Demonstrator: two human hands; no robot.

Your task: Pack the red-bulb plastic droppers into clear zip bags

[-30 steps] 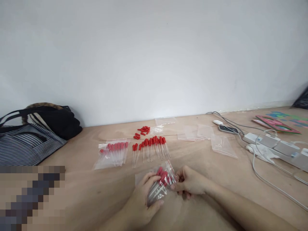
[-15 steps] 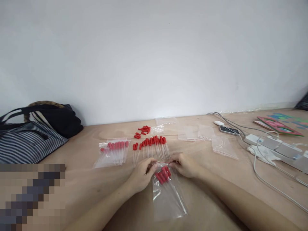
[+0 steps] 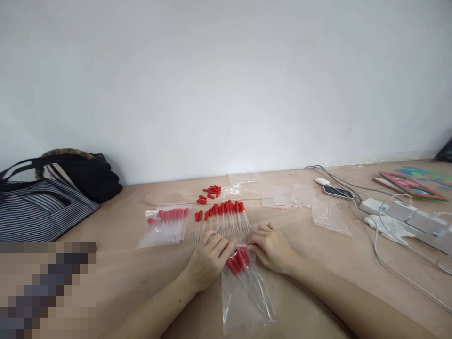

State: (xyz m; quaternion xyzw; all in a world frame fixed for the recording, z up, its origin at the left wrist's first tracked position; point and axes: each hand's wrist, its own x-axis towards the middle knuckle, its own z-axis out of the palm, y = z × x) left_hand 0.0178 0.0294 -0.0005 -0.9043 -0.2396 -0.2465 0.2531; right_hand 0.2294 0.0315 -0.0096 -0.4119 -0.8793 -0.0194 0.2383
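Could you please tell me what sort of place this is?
Probably an indoor work area by a wall: red-topped droppers, a power strip and a striped bag share one brown surface.

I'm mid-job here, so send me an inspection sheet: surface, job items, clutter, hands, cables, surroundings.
Surface: brown tabletop, wide, running back to the wall.
Job items: clear bag with red-bulbed droppers inside, lying between the hands; loose dropper row behind; loose red bulbs farther back; filled bags at left; flat bags at right.
Clutter: striped bag far left; phone-like device and crumpled white plastic right.
Hands: left hand and right hand at the clear bag's top edge; grip unclear.
Cables: white and grey, around the power strip, apart from both hands.
Surroundings: pale wall behind; pixelated patch hides lower left.
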